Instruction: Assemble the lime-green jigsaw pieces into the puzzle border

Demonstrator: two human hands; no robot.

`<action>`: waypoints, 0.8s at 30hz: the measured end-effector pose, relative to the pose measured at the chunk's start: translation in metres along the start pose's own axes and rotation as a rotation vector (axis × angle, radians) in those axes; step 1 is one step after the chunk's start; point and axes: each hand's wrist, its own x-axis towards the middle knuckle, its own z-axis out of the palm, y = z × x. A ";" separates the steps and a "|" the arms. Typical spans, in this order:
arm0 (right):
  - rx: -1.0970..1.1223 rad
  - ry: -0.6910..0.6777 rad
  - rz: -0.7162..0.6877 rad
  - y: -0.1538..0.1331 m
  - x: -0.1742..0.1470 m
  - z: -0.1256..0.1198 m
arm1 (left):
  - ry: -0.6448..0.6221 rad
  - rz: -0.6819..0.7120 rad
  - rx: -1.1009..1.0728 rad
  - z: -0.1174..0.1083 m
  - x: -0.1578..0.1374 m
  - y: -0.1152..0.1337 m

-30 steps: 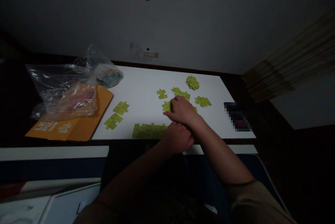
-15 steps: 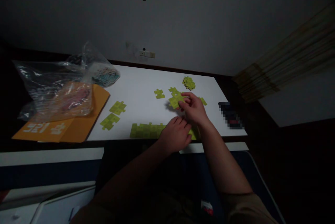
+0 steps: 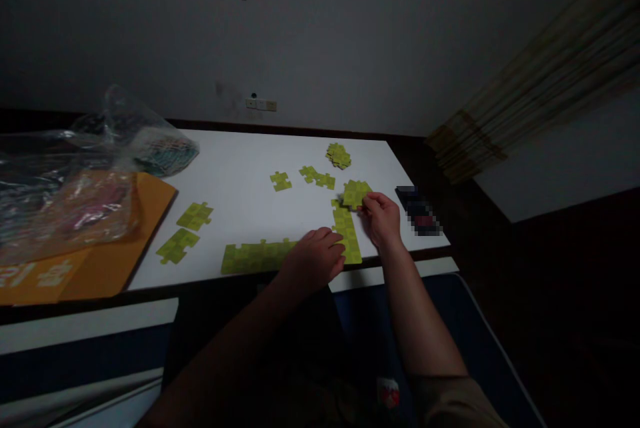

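Yellow-green jigsaw pieces, shaded in squares, lie on a white table. Joined ones form a strip (image 3: pixel 257 256) along the front edge and a short column (image 3: pixel 345 223) rising from its right end. My left hand (image 3: pixel 316 255) lies palm down over the corner of this strip, fingers stretched out flat and partly covering it. Between thumb and fingers, my right hand (image 3: pixel 384 220) pinches a jigsaw piece (image 3: pixel 356 194), held just above the column's top end. Whether that piece touches the column I cannot tell.
Behind, a pile of pieces (image 3: pixel 339 155) and a few loose pieces (image 3: pixel 281 181) lie on the tabletop (image 3: pixel 240 208). More pieces (image 3: pixel 195 216) sit at left, near an orange folder (image 3: pixel 150 201) under a clear plastic bag (image 3: pixel 95 208). A blurred dark object (image 3: pixel 419 211) is at right.
My right hand has carried the jigsaw piece rightward, from over the loose pieces to the column's top end. My left hand stays on the strip. The whole view has shifted.
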 end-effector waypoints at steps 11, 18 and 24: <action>0.003 -0.018 -0.014 -0.010 -0.007 0.000 | -0.054 -0.002 0.143 -0.001 0.002 0.003; -0.029 -0.036 -0.044 -0.012 -0.007 0.002 | -0.089 0.042 0.268 -0.004 -0.002 0.006; -0.002 -0.005 -0.020 -0.007 -0.005 0.000 | -0.115 0.046 0.271 0.002 -0.014 0.007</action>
